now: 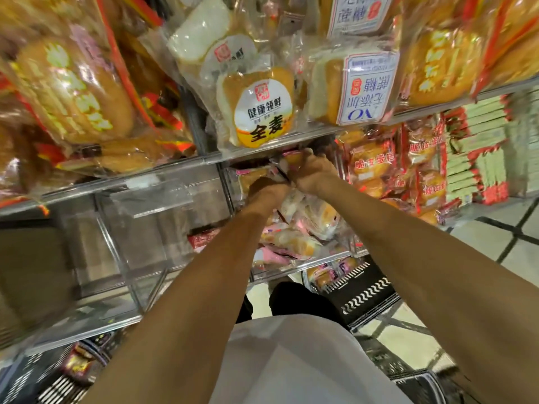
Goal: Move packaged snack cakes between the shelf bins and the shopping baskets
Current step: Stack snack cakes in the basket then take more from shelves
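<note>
Both my arms reach into a clear acrylic shelf bin [280,271] full of pink-wrapped snack cakes [294,240]. My left hand [267,189] is deep in the bin, its fingers curled around a pink-edged cake packet [252,176]. My right hand [313,173] grips another packet [291,157] at the back of the bin, just under the shelf above. A black basket [364,293] with white chevrons sits on the floor at the right, holding a few cakes [323,275]. Another basket [78,368] lies at the lower left with dark-red packets.
Bagged bread loaves [259,109] hang over the shelf edge right above my hands. An acrylic bin [151,228] stands to the left. Red-wrapped cakes [376,164] fill the bin on the right, with green boxes [478,158] beyond. Tiled floor shows at right.
</note>
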